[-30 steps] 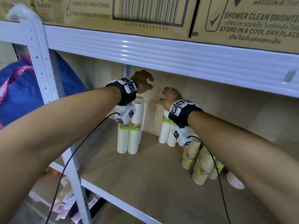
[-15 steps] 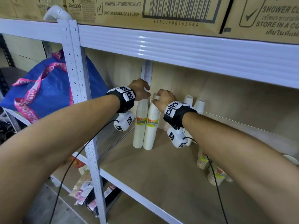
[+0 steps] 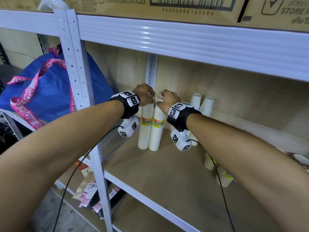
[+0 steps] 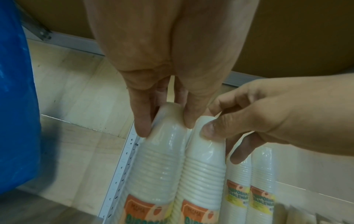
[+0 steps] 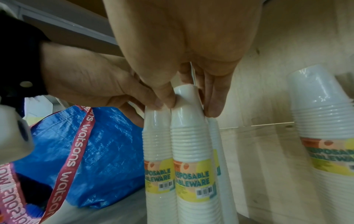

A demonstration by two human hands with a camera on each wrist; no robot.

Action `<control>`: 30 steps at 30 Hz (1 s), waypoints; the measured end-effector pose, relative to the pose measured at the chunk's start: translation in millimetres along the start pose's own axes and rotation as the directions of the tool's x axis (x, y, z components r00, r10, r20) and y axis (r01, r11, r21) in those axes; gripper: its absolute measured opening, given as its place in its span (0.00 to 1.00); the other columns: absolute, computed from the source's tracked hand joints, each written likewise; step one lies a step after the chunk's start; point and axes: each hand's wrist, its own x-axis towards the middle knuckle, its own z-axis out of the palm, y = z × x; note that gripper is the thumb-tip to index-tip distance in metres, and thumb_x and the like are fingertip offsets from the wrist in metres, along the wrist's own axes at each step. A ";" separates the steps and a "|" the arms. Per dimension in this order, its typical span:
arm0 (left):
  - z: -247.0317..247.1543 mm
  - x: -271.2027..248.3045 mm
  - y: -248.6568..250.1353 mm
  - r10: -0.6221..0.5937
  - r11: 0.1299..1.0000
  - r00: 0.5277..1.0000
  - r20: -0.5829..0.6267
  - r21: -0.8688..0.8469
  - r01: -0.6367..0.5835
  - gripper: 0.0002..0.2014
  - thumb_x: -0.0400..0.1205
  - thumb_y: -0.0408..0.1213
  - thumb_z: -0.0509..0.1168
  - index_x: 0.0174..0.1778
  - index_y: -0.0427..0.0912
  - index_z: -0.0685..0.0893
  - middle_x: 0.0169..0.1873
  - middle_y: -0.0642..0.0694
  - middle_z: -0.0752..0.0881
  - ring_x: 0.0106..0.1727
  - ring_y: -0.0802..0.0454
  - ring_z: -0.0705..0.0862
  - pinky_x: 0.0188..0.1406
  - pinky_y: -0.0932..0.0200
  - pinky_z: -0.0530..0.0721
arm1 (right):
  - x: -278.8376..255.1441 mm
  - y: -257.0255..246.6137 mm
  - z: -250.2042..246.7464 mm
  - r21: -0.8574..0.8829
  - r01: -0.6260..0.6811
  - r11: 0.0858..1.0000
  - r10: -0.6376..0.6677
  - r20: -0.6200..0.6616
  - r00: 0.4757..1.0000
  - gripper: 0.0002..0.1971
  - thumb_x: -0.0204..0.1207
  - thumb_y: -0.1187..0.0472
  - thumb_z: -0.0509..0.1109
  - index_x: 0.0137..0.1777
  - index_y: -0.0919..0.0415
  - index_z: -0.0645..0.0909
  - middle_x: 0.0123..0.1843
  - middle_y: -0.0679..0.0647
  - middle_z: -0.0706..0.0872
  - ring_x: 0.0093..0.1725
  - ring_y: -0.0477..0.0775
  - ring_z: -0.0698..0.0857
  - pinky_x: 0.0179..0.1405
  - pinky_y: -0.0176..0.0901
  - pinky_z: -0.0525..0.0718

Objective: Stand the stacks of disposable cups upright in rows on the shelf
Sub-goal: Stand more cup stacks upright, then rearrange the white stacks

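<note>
While both hands, left hand (image 3: 145, 94) and right hand (image 3: 168, 100), pinch two upright stacks (image 3: 151, 129), paired stacks (image 3: 201, 104) stand behind; fallen stacks (image 3: 217, 169) remain.

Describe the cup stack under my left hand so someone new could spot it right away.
Start at the white upright post at the back of the wooden shelf. Two tall white cup stacks stand touching in front of it. Yours is the left stack, nearest the blue bag, its top pinched by the left hand.

A blue bag (image 3: 50, 91) with pink straps sits left of the upright. Cardboard boxes (image 3: 167, 5) rest above. Packets (image 3: 88, 193) lie below.
</note>
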 end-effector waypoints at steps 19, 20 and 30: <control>2.8 -0.6 52.1 0.109 0.993 0.994 0.028 -0.055 -0.108 0.19 0.78 0.40 0.74 0.64 0.43 0.86 0.66 0.46 0.83 0.63 0.47 0.82 0.53 0.60 0.79 | -24.6 40.6 -44.0 -0.041 -0.082 0.996 0.079 -0.065 0.995 0.19 0.76 0.56 0.70 0.64 0.63 0.78 0.63 0.61 0.83 0.60 0.64 0.83 0.56 0.49 0.84; 4.4 0.6 57.1 0.116 0.991 0.993 0.033 -0.067 -0.113 0.19 0.78 0.40 0.74 0.64 0.42 0.86 0.66 0.46 0.82 0.61 0.47 0.83 0.51 0.60 0.80 | -25.9 44.7 -47.7 -0.048 -0.091 0.995 0.088 -0.073 0.994 0.19 0.76 0.56 0.71 0.64 0.64 0.78 0.63 0.61 0.83 0.60 0.64 0.83 0.56 0.49 0.84; 28.6 11.6 100.2 0.222 0.969 0.974 0.041 -0.118 -0.216 0.15 0.78 0.37 0.73 0.61 0.41 0.87 0.63 0.43 0.84 0.63 0.46 0.82 0.56 0.60 0.80 | -37.1 84.2 -73.8 -0.041 -0.201 0.979 0.196 -0.107 0.975 0.15 0.73 0.56 0.73 0.58 0.58 0.78 0.62 0.57 0.85 0.58 0.61 0.85 0.55 0.48 0.85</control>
